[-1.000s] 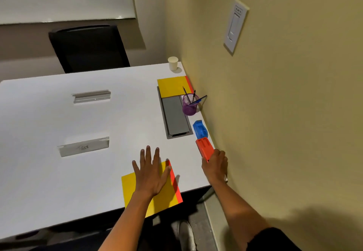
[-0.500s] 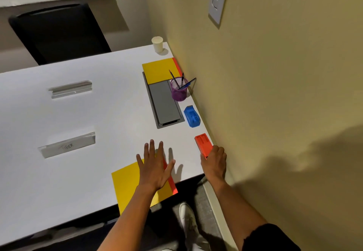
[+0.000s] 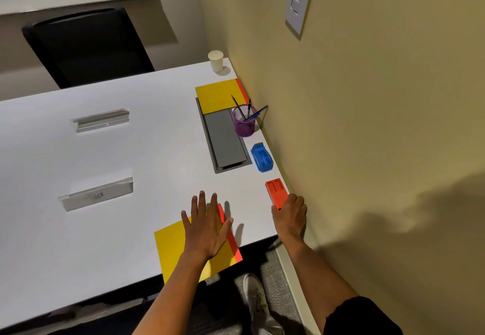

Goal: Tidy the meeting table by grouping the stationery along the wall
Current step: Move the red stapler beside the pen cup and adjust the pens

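Gripping the near end of the orange stapler (image 3: 276, 194) at the table's (image 3: 147, 166) wall edge, the right hand (image 3: 290, 215) is clamped around it; the left hand (image 3: 206, 229) lies flat, fingers spread, on the near yellow folder (image 3: 173, 245). Along the wall edge beyond: a blue tape dispenser (image 3: 262, 157), a purple mesh cup (image 3: 244, 122) holding three pens, a second yellow folder (image 3: 217, 94), one paper cup (image 3: 216, 61). Two clear name holders (image 3: 101, 120) lie mid-table.

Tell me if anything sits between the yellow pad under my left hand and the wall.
Nothing lies on the table between the near yellow pad under the left hand and the wall. The right hand, its grip on the orange stapler, sits by the wall just beyond that path.
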The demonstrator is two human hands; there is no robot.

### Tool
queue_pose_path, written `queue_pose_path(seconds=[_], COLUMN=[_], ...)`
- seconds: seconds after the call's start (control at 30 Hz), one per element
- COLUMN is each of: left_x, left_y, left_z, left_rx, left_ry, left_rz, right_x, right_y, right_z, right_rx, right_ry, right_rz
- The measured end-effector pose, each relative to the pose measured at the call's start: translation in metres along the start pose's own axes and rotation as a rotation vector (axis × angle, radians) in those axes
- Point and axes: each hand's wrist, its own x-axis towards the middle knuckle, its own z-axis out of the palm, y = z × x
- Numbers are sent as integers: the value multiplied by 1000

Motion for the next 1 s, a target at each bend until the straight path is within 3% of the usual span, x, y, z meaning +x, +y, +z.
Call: queue_pose_path(seconds=[0.5, 0.83, 1.0], left_x=[-9, 11, 45], left_y=[-4, 3, -1], left_z=[-13, -35, -42], left_rx=[-43, -179, -324], left_ry=[21, 75, 32], left_rz=[-6, 18, 12], right_x=[-1, 32, 70], right_y=[-13, -63, -101], right_z=[-13, -49, -48], right_rx=[12, 129, 287], right_ry=[35, 85, 25], right_rz=[-27, -178, -164])
